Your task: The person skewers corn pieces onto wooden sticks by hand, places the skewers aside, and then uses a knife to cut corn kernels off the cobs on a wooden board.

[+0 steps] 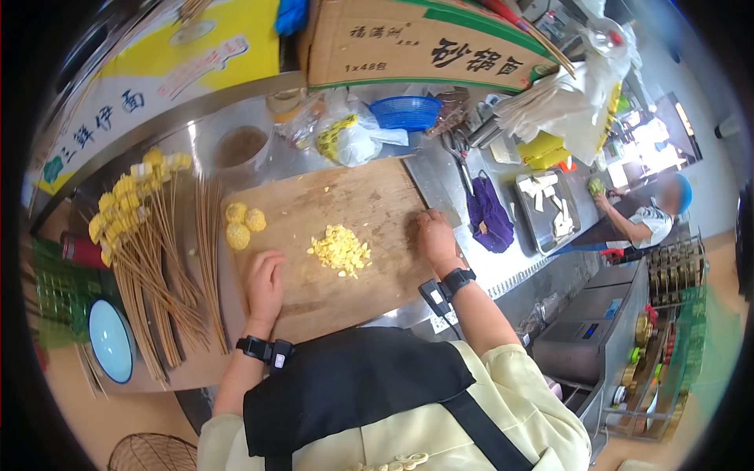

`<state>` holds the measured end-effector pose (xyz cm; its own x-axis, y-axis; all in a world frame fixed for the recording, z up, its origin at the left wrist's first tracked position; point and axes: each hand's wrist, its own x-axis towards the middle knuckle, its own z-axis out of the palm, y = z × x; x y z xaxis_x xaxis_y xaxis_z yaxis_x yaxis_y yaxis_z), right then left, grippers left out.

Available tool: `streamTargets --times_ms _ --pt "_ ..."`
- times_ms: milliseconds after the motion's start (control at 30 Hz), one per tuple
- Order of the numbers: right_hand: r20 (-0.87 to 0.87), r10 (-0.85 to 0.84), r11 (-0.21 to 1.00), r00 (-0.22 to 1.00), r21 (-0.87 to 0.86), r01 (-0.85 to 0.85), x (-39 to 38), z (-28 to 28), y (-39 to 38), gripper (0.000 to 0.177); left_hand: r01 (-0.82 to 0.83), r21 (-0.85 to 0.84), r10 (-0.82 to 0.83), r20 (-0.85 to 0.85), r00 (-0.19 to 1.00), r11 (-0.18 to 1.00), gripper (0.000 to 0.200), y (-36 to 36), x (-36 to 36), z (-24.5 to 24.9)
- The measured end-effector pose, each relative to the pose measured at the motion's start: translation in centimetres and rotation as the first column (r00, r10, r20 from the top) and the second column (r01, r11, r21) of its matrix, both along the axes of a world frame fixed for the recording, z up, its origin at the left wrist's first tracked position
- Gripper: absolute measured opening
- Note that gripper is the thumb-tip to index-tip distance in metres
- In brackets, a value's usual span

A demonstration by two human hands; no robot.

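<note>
A wooden cutting board (369, 204) lies on the counter, with a pile of chopped yellow pieces (340, 250) at its middle. My left hand (265, 284) rests on the board's left part, below three round yellow pieces (244, 225), its fingers close together. At the board's right edge is my right hand (436, 238), fingers curled down; whatever may be under them is hidden. Left of the board lie thin wooden sticks (208, 251) and a bunch of skewers with yellow pieces (126, 208) on their ends.
Behind the board stand a round container (242, 147), plastic bags (345, 137) and a blue basket (405, 113). Scissors (458, 157), a purple cloth (490, 216) and a metal tray (547, 210) are on the right. A blue-capped person (648, 220) works at far right.
</note>
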<state>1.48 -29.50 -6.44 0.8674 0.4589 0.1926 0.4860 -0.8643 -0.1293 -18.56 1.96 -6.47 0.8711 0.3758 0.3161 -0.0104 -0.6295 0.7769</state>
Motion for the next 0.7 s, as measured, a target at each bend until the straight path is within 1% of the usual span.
streamTargets --times_ms 100,200,300,333,367,433,500,533,600,633,667,700 --pt "0.015 0.011 1.000 1.000 0.000 -0.011 0.2 0.0 -0.1 0.014 -0.013 -0.010 0.013 -0.004 1.000 1.000 0.007 -0.1 0.1 0.1" --pt "0.045 0.016 1.000 0.999 0.025 -0.017 0.4 -0.6 -0.4 0.011 -0.008 -0.005 0.008 0.008 1.000 1.000 0.010 -0.4 0.1 0.1" --pt "-0.047 -0.029 0.994 0.998 0.102 0.034 -0.1 0.2 -0.4 0.011 0.009 0.077 -0.010 0.007 1.000 0.997 0.010 -0.5 0.3 -0.1" --pt "-0.040 -0.039 0.981 0.998 0.190 0.046 -0.5 0.2 -0.7 0.010 0.004 0.087 -0.004 -0.001 1.000 0.996 0.011 -0.5 0.2 -0.3" --pt "-0.130 -0.041 0.965 0.991 0.253 0.074 -1.1 0.2 -1.3 0.010 0.006 0.100 -0.005 -0.011 1.000 0.995 0.012 -0.5 0.2 -0.6" --pt "-0.299 -0.041 0.912 0.953 0.379 0.158 -3.2 2.6 -2.6 0.008 0.003 0.150 0.001 -0.028 1.000 0.989 0.013 -0.6 0.2 -0.8" --pt "-0.446 0.029 0.776 0.895 0.574 0.261 -6.0 3.2 -5.2 0.007 0.008 0.213 0.000 -0.037 0.999 0.977 0.014 -1.0 0.2 -1.1" --pt "-0.493 0.071 0.685 0.867 0.656 0.317 -7.4 3.3 -6.9 0.007 0.006 0.303 0.005 -0.037 0.999 0.953 0.014 -0.6 0.1 -2.1" --pt "-0.668 0.039 0.516 0.743 0.650 0.558 -10.5 3.0 -10.5 0.007 -0.009 0.391 0.020 -0.024 1.000 0.920 0.015 -1.2 0.2 -1.8" --pt "-0.738 0.052 0.417 0.672 0.628 0.657 -12.0 2.8 -12.0 0.007 -0.024 0.432 0.033 -0.012 0.999 0.902 0.015 -1.3 0.3 -1.7" --pt "-0.765 0.080 0.302 0.639 0.629 0.716 -13.6 1.5 -13.6 0.007 -0.012 0.466 0.021 -0.013 1.000 0.885 0.016 -1.3 0.3 -1.9" --pt "-0.785 0.080 0.230 0.614 0.614 0.755 -15.2 0.2 -14.9 0.008 -0.003 0.498 0.011 -0.013 1.000 0.867 0.018 -1.1 0.4 -2.2"
